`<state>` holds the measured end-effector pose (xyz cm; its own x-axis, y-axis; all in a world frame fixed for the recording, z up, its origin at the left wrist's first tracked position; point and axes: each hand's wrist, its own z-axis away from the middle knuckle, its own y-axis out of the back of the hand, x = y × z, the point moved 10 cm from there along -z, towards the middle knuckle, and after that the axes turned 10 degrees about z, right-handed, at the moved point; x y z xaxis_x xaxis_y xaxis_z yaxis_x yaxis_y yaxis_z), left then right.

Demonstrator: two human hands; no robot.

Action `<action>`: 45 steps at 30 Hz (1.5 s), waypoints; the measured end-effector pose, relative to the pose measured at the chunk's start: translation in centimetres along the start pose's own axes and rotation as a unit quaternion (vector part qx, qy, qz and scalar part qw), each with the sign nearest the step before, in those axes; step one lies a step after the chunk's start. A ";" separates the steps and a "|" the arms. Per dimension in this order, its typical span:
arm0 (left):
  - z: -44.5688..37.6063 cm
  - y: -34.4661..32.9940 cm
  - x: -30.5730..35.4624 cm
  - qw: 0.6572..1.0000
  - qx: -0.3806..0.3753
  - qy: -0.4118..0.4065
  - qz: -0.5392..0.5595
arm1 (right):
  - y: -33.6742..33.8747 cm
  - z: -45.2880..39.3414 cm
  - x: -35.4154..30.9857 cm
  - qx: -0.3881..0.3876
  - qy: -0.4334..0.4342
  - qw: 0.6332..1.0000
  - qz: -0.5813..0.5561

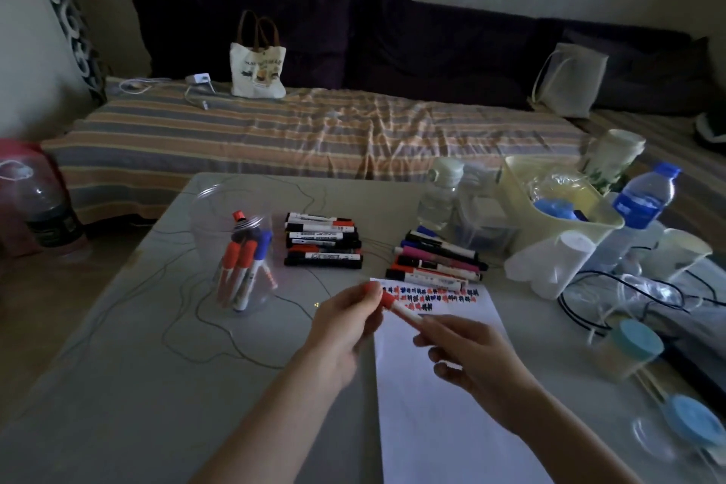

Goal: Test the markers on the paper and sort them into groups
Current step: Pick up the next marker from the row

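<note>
A white sheet of paper (451, 397) lies on the table, with rows of red, blue and black test scribbles (432, 295) along its top edge. My right hand (475, 361) grips the white body of a red marker (406, 313) above the paper. The marker's red end points at my left hand (345, 322), which pinches a red cap (369, 288) right beside it. A clear plastic cup (239, 248) at the left holds several red and blue markers. One stack of markers (322, 244) lies behind centre. A second, mixed pile (436, 259) sits at the paper's top.
Water bottles (644, 200), a yellow basket (518, 173), white cups (558, 263), black cables (589, 287) and blue-lidded jars (628, 346) crowd the table's right side. A thin wire loops across the left half. Behind the table is a striped bed with a tote bag (257, 67).
</note>
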<state>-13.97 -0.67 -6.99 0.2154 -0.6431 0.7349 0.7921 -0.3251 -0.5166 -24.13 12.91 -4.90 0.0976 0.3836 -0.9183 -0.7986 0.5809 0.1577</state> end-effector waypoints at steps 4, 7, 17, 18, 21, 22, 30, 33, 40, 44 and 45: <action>0.2 -2.3 -0.7 0.998 -0.052 -0.012 -0.042 | -0.2 -0.3 0.2 0.000 0.024 0.994 0.106; 0.1 -3.0 -1.1 0.996 -0.048 -0.042 -0.065 | 0.9 -0.6 -1.0 0.052 0.080 0.976 0.194; -0.9 -1.3 -1.5 0.996 0.062 -0.044 0.050 | 0.0 0.5 -5.9 0.182 0.323 0.851 0.371; -0.9 -1.3 -1.6 0.995 0.064 -0.046 0.055 | 0.0 0.4 -5.8 0.186 0.324 0.847 0.378; -1.3 -1.7 -1.9 0.997 0.044 -0.027 0.063 | 0.4 0.0 -5.5 0.194 0.324 0.839 0.391; -1.5 -2.0 -1.8 0.999 0.022 -0.024 0.042 | 0.5 -0.2 -5.2 0.185 0.312 0.847 0.388; 2.1 -6.6 0.3 0.672 -0.251 -0.342 -0.607 | 0.4 -0.5 -2.4 0.025 0.246 0.864 0.439; 3.4 -6.7 -0.3 0.625 -0.292 -0.361 -0.628 | -0.2 0.7 -3.1 0.030 0.318 0.821 0.474; -0.2 0.5 3.6 0.708 -0.214 -0.253 -0.624 | 6.0 1.6 -3.2 0.181 0.356 0.770 0.498; 0.3 -1.6 1.8 0.684 -0.225 -0.296 -0.628 | 2.2 -0.6 -1.9 0.140 0.335 0.778 0.513; 0.0 -1.8 1.8 0.685 -0.221 -0.301 -0.625 | 1.8 -0.8 -1.8 0.129 0.335 0.780 0.512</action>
<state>-15.02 -1.28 -4.70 -0.1709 0.6895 0.7039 0.3511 -0.6249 0.6973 -26.24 12.68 -3.24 -0.9152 0.3297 -0.2316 -0.0984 0.3746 0.9220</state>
